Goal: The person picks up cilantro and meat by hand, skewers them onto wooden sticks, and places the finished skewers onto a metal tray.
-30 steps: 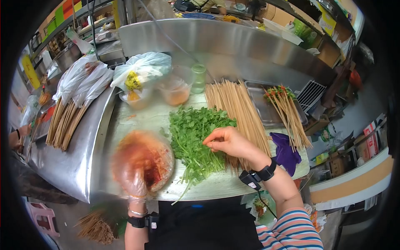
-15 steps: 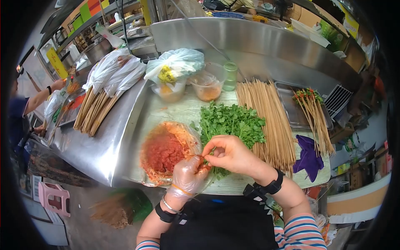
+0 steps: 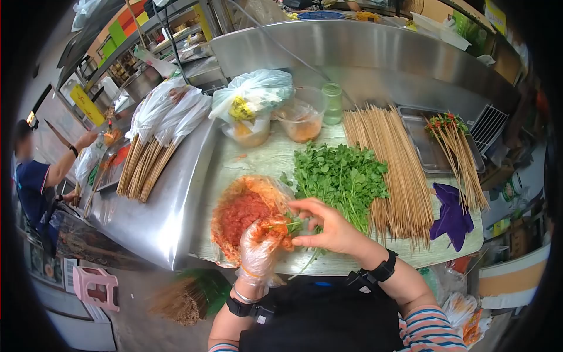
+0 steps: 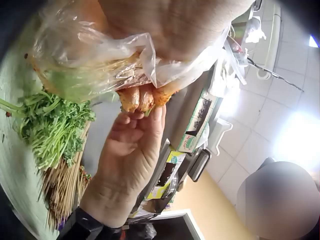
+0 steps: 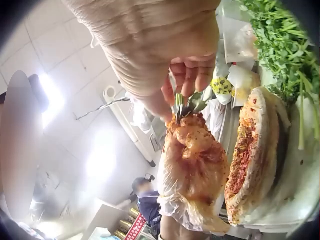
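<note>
My left hand point(image 3: 260, 245) wears a clear plastic glove smeared with red seasoning. Its curled fingers hold a small cilantro sprig point(image 5: 189, 104), whose green end pokes out past the fingertips; whatever else lies inside the grip is hidden. Bare, my right hand point(image 3: 334, 232) meets it there, thumb and fingers around the sprig's leafy end. Just left of the gloved hand sits a plastic-lined bowl point(image 3: 218, 234) of red seasoned minced-looking meat point(image 3: 241, 217). A heap of cilantro point(image 3: 337, 176) lies beyond the right hand.
Bare wooden skewers point(image 3: 390, 170) lie right of the cilantro. Farther right are a metal tray point(image 3: 415, 138) with filled skewers and a purple cloth point(image 3: 451, 217). Bagged tubs point(image 3: 252, 138) and a green jar point(image 3: 332, 104) stand behind. Another person point(image 3: 38, 182) is at far left.
The left hand has come out of the meat bowl and moved right to meet the right hand. The right hand has shifted from the cilantro heap to the gloved fingertips. The head view has turned left.
</note>
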`<action>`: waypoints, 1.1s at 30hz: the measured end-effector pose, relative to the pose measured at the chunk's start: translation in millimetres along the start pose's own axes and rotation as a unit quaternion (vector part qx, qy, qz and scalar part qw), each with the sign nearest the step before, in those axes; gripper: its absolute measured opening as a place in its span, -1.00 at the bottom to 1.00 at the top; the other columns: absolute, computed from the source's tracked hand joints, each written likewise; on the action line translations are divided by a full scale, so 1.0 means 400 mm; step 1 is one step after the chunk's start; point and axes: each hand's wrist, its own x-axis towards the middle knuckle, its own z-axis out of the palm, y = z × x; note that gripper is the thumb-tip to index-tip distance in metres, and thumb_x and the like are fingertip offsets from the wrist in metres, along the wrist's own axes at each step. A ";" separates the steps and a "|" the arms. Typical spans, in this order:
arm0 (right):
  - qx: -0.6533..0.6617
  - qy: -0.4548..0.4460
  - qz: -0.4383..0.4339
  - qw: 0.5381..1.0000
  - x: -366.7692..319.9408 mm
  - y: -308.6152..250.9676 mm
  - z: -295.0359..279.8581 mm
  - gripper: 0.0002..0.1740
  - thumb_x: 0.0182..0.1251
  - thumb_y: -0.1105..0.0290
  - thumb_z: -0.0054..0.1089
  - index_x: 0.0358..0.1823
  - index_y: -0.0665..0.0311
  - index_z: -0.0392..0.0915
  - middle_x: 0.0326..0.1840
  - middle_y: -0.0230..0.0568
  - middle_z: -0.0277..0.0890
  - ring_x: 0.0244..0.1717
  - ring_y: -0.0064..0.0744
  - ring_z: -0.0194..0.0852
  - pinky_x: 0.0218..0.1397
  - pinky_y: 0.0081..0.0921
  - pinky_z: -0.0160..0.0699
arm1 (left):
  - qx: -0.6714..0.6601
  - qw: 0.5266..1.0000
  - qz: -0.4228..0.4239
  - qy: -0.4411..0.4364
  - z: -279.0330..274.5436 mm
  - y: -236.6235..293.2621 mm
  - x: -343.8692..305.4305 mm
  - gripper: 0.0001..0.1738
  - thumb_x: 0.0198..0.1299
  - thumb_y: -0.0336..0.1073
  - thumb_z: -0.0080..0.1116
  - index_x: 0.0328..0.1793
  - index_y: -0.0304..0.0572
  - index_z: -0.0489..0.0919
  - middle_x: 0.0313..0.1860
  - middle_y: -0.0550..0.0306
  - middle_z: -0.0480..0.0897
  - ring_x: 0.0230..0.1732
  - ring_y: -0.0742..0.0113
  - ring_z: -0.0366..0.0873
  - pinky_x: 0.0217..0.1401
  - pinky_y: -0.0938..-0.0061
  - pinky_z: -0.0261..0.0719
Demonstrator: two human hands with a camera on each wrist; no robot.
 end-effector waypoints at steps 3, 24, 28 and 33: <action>0.167 0.023 0.081 0.982 -0.019 0.030 0.020 -0.58 0.16 0.51 0.34 0.07 0.35 0.47 0.05 -0.30 0.45 -0.08 -0.59 0.46 -0.09 -0.66 0.53 | 0.033 0.999 0.010 -0.011 -0.013 -0.024 0.004 -0.81 0.23 -0.50 0.10 -0.03 -0.35 0.49 -0.25 0.04 0.60 -0.42 0.29 0.59 -0.41 0.44 0.63; 0.110 0.082 0.130 0.982 -0.186 0.206 -0.053 -0.86 0.13 0.70 0.25 -0.28 0.41 0.55 -0.19 -0.27 0.52 -0.18 -0.57 0.54 -0.07 -0.65 0.57 | 0.685 0.706 0.177 -0.020 -0.212 0.141 0.093 -0.88 -0.05 -0.45 0.25 -0.32 -0.21 0.66 -0.43 -0.06 0.62 -0.34 0.01 0.59 -0.25 0.28 0.54; 0.099 0.063 0.135 0.984 -0.182 0.201 -0.061 -0.86 0.13 0.69 0.26 -0.28 0.40 0.55 -0.19 -0.29 0.51 -0.17 -0.57 0.53 -0.09 -0.66 0.56 | 0.792 0.572 0.191 -0.098 -0.207 0.080 0.163 -0.83 -0.09 -0.30 0.31 -0.36 -0.17 0.62 -0.46 -0.12 0.57 -0.34 -0.08 0.55 -0.25 0.14 0.49; 0.100 0.056 0.138 0.984 -0.183 0.195 -0.064 -0.87 0.14 0.68 0.26 -0.29 0.38 0.54 -0.19 -0.31 0.51 -0.16 -0.58 0.52 -0.10 -0.66 0.55 | 0.814 0.553 0.170 -0.051 -0.188 0.066 0.184 -0.81 -0.06 -0.24 0.27 -0.42 -0.18 0.58 -0.52 -0.14 0.54 -0.39 -0.15 0.52 -0.30 0.06 0.47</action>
